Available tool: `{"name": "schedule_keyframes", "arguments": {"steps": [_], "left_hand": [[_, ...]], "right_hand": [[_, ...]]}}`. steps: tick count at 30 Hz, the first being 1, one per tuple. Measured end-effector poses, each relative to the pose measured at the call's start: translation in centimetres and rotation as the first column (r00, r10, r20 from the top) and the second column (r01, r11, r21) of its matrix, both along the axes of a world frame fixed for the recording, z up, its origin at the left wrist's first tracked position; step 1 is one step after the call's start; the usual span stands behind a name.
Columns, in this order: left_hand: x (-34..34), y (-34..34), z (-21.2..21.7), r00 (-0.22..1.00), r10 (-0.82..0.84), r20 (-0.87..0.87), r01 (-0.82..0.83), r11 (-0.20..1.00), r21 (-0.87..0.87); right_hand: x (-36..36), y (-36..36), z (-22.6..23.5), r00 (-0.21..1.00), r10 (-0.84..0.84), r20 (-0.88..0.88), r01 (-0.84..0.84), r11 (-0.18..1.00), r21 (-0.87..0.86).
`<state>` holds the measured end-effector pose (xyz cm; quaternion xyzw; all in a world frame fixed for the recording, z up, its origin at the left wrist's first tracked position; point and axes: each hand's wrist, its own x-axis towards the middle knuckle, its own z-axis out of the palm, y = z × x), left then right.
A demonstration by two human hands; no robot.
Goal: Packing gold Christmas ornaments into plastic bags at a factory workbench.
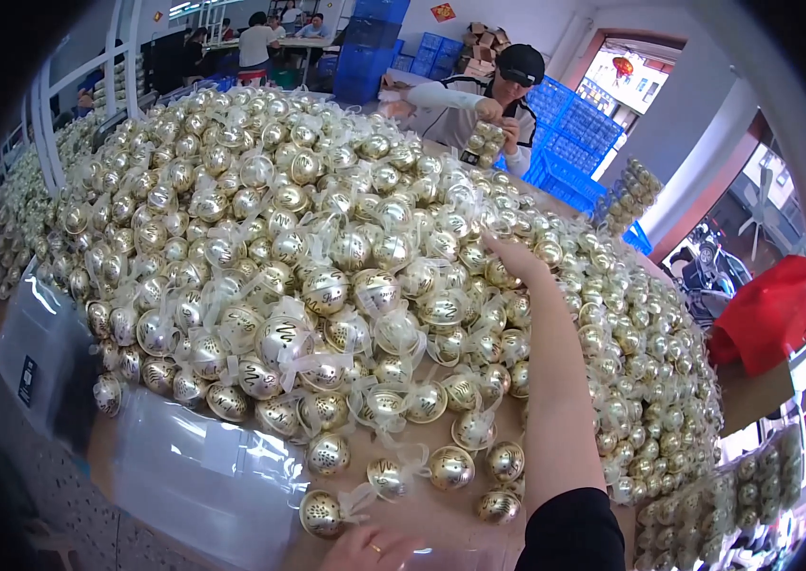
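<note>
We see the left hand (372, 550) only in part, cut off at the near edge, and cannot tell whether it holds anything. We cannot make out whether the right hand (515, 259) touches the gold balls (326, 290). They hide the far co-worker's (446, 99) lower body; people (256, 43) at far left look too small to read.

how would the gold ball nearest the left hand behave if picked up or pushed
The gold ball would probably roll if pushed, since it is round. Its shiny surface may be slippery to grip. The sheer, pale ribbon on it looks soft, so it would likely flop when lifted.
</note>
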<state>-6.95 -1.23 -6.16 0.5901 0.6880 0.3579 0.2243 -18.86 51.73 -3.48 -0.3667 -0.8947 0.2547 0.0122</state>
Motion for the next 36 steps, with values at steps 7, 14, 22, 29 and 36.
{"name": "schedule_keyframes", "arguments": {"steps": [7,14,22,29,36], "left_hand": [[-0.3,0.6,0.2,0.997,0.078,-0.007,-0.077,0.992,0.101],[-0.6,1.5,-0.6,0.989,0.024,-0.145,-0.006,0.992,0.123],[-0.6,1.0,-0.7,0.99,0.065,-0.129,-0.047,0.99,0.136],[-0.1,1.1,-0.6,0.991,0.05,-0.125,-0.034,0.991,0.132],[-0.2,0.6,-0.7,0.993,0.04,-0.114,-0.024,0.989,0.144]], "right_hand": [[0.7,-2.3,2.6,0.973,-0.097,0.211,0.173,0.908,-0.381],[5.9,-7.7,0.6,0.966,0.24,0.094,-0.219,0.957,-0.191],[18.4,-17.8,6.4,0.985,-0.108,0.137,0.095,0.991,0.1],[22.7,-20.2,-0.2,0.933,-0.283,-0.22,0.349,0.859,0.375],[27.9,-25.1,1.9,0.512,-0.336,-0.79,-0.101,0.89,-0.444]]}}
